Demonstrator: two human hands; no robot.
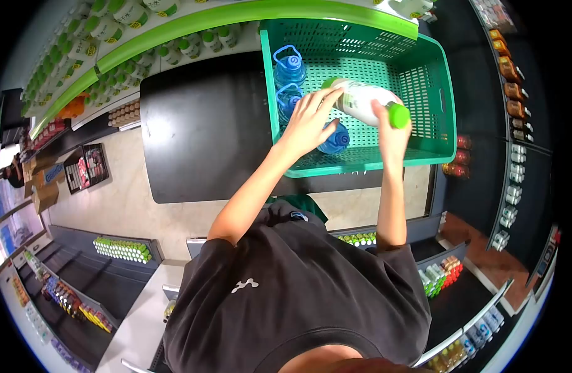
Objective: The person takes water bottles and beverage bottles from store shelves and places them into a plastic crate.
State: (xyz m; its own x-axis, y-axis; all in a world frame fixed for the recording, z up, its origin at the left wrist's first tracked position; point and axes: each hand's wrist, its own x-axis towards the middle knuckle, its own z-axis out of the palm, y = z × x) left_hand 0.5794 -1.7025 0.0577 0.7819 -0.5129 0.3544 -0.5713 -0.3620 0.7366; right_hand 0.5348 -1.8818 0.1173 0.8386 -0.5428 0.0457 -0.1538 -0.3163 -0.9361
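A white bottle (pixel 358 102) with a green cap lies tilted over the green basket (pixel 373 166). My right hand (pixel 393 133) is wrapped around its capped end, thumb on top just beside the cap. At the bottle's other end, which shows green, rest the outstretched fingers of my left hand (pixel 309 118). The left thumb stands apart from those fingers, above a blue-capped clear bottle (pixel 335 140) in the basket. Two more blue bottles with carrying loops, a rear one (pixel 290 69) and a nearer one (pixel 288 99), stand along the basket's left wall; my left hand partly covers the nearer one.
The basket sits on a black table (pixel 205 130). Behind it runs a shelf with a green edge strip (pixel 192 32), stocked with several green-capped white bottles (pixel 127 12). Further shelves with goods line the right side. A black crate (pixel 87 166) stands on the floor at left.
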